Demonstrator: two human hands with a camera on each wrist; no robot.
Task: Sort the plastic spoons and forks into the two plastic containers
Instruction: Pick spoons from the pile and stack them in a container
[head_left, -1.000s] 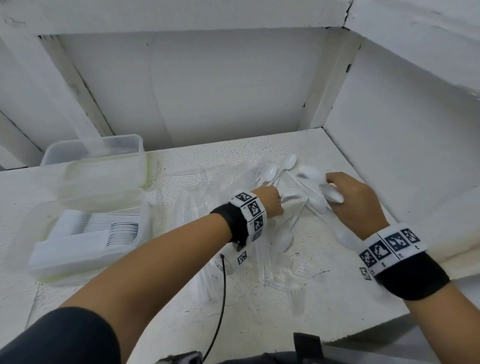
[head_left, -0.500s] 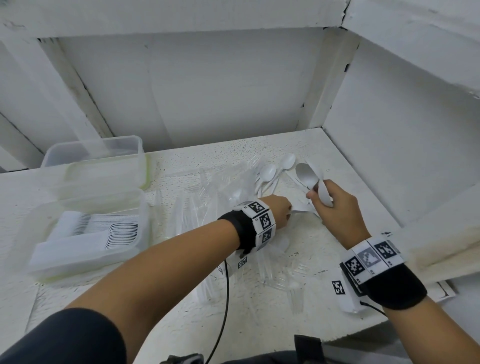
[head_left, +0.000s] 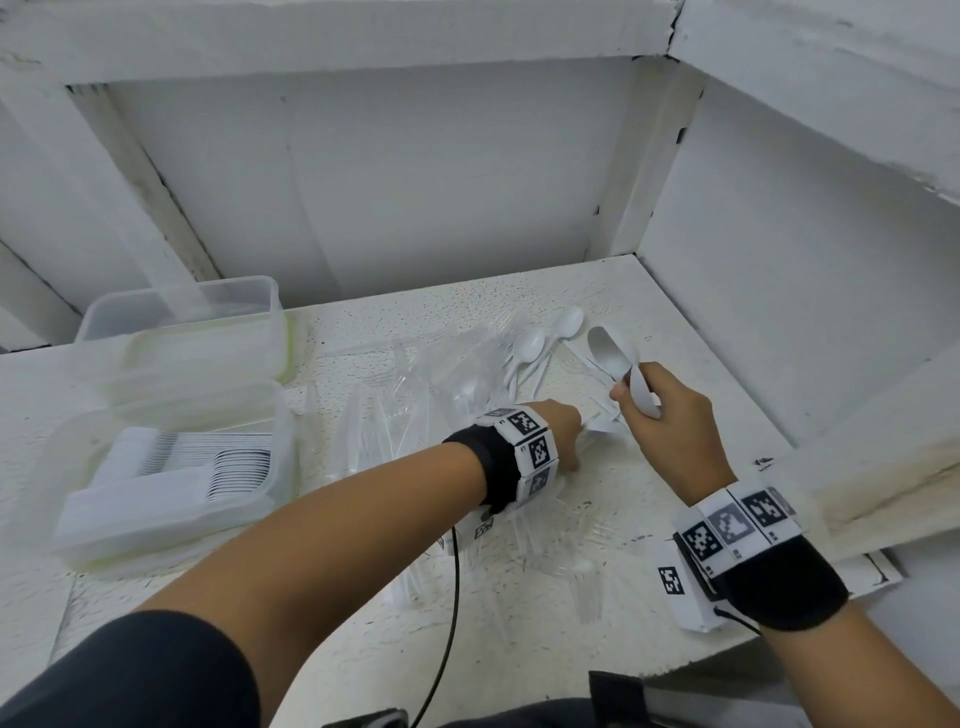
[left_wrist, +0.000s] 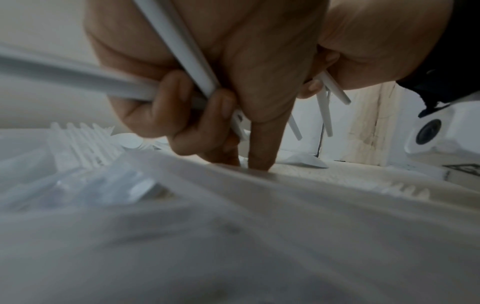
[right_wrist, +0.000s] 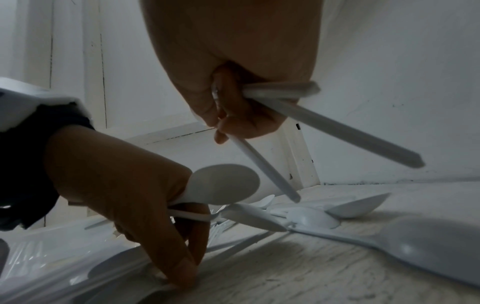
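My right hand (head_left: 631, 387) grips a few white plastic spoons (head_left: 605, 348) by their handles, held just above the table, bowls pointing away. Its fist shows in the right wrist view (right_wrist: 233, 115). My left hand (head_left: 563, 434) holds white spoons (right_wrist: 223, 183) in curled fingers (left_wrist: 205, 115), while its forefinger and thumb reach down to the cutlery on the table. Loose white spoons (head_left: 530, 345) lie beyond both hands. Clear plastic forks (head_left: 374, 426) are spread to the left. The near container (head_left: 156, 519) holds stacked spoons; the far container (head_left: 208, 358) stands behind it.
The white table (head_left: 519, 649) sits in a white alcove, with a side wall (head_left: 779, 260) close on the right and a back wall behind. A black cable (head_left: 452, 597) hangs from my left wrist over the front edge. More clear forks (head_left: 587, 587) lie near the front.
My right hand has lifted off the spoon pile with spoons in its grip and drawn back a little. My left hand has shifted slightly right, down onto the cutlery.
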